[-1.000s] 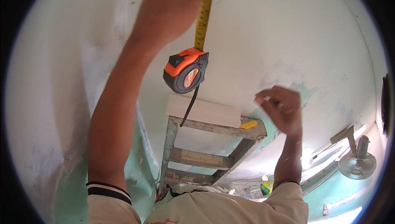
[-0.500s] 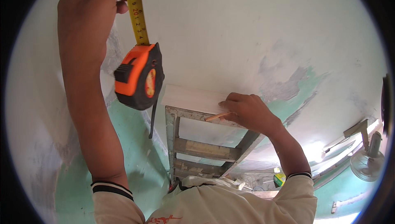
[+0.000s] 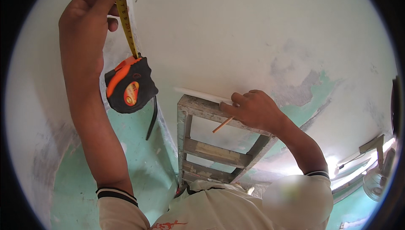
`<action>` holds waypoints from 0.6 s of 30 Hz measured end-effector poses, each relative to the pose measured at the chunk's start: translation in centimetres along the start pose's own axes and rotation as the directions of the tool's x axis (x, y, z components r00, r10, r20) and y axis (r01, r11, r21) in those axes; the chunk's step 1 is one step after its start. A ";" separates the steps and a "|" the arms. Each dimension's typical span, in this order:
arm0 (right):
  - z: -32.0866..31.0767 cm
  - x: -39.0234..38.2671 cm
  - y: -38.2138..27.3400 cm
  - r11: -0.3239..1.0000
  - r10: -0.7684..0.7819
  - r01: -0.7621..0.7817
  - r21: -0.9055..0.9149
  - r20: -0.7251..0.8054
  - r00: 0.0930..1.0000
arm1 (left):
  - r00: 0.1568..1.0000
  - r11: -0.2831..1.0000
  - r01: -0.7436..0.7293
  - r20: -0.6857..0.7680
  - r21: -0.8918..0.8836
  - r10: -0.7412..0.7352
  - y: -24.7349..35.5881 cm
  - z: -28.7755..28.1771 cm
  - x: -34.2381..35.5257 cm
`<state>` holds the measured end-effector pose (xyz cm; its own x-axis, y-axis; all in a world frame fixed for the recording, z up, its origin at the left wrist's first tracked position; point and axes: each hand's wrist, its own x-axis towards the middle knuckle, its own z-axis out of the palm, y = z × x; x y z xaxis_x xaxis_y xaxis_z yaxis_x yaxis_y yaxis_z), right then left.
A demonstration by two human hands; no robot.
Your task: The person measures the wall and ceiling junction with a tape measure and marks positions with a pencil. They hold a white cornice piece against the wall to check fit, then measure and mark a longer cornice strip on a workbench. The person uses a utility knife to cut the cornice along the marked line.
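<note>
My left hand [image 3: 86, 17] is raised at the upper left, fingers closed on the yellow blade [image 3: 127, 27] of a tape measure. Its orange-and-black case [image 3: 131, 87] hangs below with a dark strap, beside my left wrist. My right hand [image 3: 255, 111], fingers curled, holds a thin wooden pencil [image 3: 220, 126] at the top of the ladder. It also rests at a narrow white board [image 3: 194, 93] lying along that top; whether the fingers grip the board is unclear.
A worn ladder [image 3: 217, 158] stands below my hands, against pale walls with peeling mint-green patches [image 3: 316, 86]. A white fan [image 3: 373, 183] is at the right edge near a bright strip. My shirt fills the bottom, partly blurred at the right.
My left hand has shifted left with the tape and case. My right hand has come onto the ladder top and now holds the pencil; the white board there now appears narrower.
</note>
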<state>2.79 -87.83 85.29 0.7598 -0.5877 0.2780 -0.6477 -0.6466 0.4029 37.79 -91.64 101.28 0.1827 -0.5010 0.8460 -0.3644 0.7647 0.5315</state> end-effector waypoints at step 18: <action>-9.0 -12.6 1.4 0.592 0.800 -0.249 0.767 -0.520 0.300 | 0.999 0.997 0.031 0.044 -0.072 -0.028 -0.4 11.0 -6.0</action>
<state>-7.16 -76.91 90.19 -0.2602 -0.4406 0.8591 -0.6162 -0.6092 -0.4991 26.77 -93.39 95.53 0.1525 -0.5398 0.8279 -0.2914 0.7759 0.5596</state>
